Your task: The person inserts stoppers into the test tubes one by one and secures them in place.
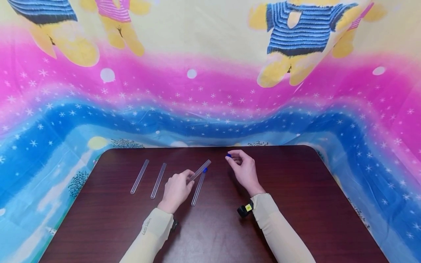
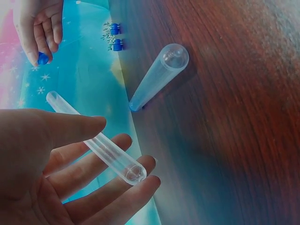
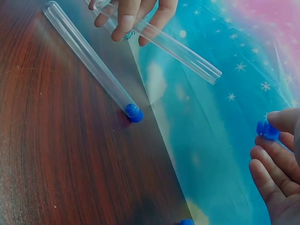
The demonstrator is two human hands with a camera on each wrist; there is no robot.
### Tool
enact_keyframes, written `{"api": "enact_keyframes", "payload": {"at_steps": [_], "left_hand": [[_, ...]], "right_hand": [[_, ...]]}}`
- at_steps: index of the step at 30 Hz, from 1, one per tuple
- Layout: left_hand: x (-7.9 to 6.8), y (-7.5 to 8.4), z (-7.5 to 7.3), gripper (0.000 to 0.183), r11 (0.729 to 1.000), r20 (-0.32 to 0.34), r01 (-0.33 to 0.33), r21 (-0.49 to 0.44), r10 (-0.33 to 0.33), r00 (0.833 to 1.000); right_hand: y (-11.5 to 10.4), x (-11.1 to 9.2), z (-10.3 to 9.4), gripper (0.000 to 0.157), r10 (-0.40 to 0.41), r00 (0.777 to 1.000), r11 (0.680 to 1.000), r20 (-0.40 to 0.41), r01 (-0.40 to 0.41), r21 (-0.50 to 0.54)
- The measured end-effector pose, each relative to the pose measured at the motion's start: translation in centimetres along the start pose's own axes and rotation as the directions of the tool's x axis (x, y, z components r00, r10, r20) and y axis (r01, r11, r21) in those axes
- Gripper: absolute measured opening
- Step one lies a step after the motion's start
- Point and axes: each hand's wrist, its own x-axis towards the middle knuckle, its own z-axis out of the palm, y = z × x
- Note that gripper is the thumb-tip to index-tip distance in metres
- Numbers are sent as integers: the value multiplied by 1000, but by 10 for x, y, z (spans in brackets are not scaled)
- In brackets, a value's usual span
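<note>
My left hand point(image 1: 175, 190) pinches a clear test tube point(image 1: 201, 170) between thumb and fingers. The tube is tilted, its open end pointing up toward the back right. Off that end, apart from it, my right hand point(image 1: 245, 170) holds a small blue cap point(image 3: 267, 131) between thumb and fingertips. Below the held tube, a second test tube point(image 1: 198, 189) lies on the table with a blue cap point(image 3: 134, 113) fitted in its far end. To the left of my left hand lie two uncapped test tubes point(image 1: 139, 176), roughly parallel.
Two more blue caps point(image 2: 117, 45) stand near the far edge of the dark wooden table point(image 1: 210, 233). A patterned cloth point(image 1: 204, 120) hangs right behind the table and along both sides.
</note>
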Motion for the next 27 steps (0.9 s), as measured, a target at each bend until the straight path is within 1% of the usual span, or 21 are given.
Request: {"api": "enact_keyframes", "payload": {"at_steps": [11, 27], "left_hand": [[1, -1, 1, 21, 1000, 0, 0, 1, 0, 1000], [0, 4, 1, 21, 1000, 8, -21, -5, 21, 1000]], "right_hand": [[-6, -1, 0, 21, 2, 1000, 1000, 15, -3, 7], [-12, -2, 0, 21, 2, 1000, 1000, 31, -3, 26]]}}
